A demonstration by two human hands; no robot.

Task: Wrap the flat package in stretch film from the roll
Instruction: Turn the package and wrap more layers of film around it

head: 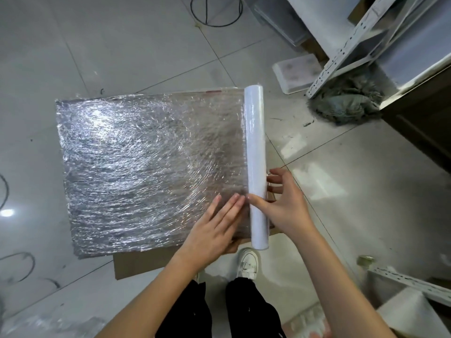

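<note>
Two hands work at the package's 5 o'clock corner. The package lies flat on the floor, film-covered. The roll rests along its 3 o'clock edge, long axis from 12 to 6 o'clock. The left hand presses flat, fingers straight. The right hand, nearer, grasps the roll, thumb in front. Cardboard beneath is partly hidden; the film's free edge cannot be made out.

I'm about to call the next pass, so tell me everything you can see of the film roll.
The film roll is a long white cylinder, smooth and slightly glossy, lying along the right edge of the flat package. A clear sheet runs from it across the package's crinkled, shiny top. The right hand grips its near part, thumb in front and fingers behind. The left hand presses the film flat beside it.
</note>
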